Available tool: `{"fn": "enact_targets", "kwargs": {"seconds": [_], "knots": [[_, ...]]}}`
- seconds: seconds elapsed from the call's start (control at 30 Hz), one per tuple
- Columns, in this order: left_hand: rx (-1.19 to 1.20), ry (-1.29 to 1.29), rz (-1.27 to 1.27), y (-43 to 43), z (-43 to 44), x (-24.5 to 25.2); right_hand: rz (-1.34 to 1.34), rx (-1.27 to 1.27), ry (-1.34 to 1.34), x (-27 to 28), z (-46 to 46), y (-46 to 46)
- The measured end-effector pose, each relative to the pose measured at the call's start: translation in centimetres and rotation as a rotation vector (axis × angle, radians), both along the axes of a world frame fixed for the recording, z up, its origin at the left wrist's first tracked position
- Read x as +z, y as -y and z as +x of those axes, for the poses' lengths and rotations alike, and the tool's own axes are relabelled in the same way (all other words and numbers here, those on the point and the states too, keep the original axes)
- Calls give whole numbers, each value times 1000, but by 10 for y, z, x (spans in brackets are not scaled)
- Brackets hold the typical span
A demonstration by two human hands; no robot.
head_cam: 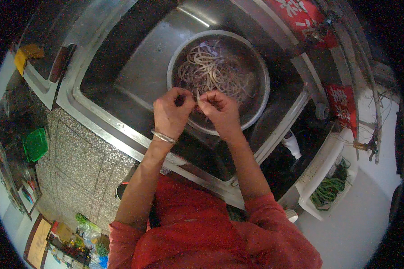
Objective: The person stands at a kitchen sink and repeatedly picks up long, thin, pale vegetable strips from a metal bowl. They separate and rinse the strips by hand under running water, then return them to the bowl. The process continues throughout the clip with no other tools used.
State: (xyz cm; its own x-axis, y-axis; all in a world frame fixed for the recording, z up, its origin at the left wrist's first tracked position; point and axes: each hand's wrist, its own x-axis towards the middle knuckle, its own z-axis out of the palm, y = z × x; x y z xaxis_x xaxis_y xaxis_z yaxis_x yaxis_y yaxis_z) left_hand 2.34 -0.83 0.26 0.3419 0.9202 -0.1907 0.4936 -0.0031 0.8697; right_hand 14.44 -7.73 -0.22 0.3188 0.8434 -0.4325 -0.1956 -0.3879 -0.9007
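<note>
A round metal basin (171, 72) stands inside a stainless steel sink (144, 57). Water and a tangle of long, thin, pale strands (210, 69) with purplish bits fill much of it; their exact kind is unclear. Over the basin's near rim, my left hand (171, 112) and my right hand (222, 112) meet with thumbs and forefingers pinched. A short pale strand piece (198, 95) sticks up at the right fingertips. The left fingertips are pressed together right beside it, and whatever lies between them is too small to make out. A bangle (164, 137) circles my left wrist.
Left of the sink lies a cleaver (59, 65) near a yellow cloth (27, 57). On the right are a white bottle (292, 146) and a white plastic basket (348, 148) of green vegetables (330, 188). A green basket (36, 144) sits far left, beyond the speckled floor (84, 158).
</note>
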Motion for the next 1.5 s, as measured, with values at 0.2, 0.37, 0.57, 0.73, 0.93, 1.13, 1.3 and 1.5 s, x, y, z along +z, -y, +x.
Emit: {"fn": "enact_targets", "kwargs": {"seconds": [0.2,0.37,0.57,0.73,0.93,1.13,1.3,1.5], "knots": [[265,550,-666,-6,-6,4,133,-104,-120,3,9,5],[285,1062,-1108,-13,-12,6,135,-199,-703,6,15,3],[261,1215,-1228,-19,-22,-2,195,-416,-922,2,24,11],[288,1177,-1137,-35,-49,-5,236,-408,-895,-6,45,23],[265,983,-998,-36,-68,-5,211,-455,-828,-10,60,29],[382,785,-948,-50,-93,-2,253,-470,-846,-13,78,30],[484,717,-772,-50,-114,15,287,-534,-925,-17,95,36],[580,721,-740,-54,-128,38,241,-520,-885,-24,122,40]]}}
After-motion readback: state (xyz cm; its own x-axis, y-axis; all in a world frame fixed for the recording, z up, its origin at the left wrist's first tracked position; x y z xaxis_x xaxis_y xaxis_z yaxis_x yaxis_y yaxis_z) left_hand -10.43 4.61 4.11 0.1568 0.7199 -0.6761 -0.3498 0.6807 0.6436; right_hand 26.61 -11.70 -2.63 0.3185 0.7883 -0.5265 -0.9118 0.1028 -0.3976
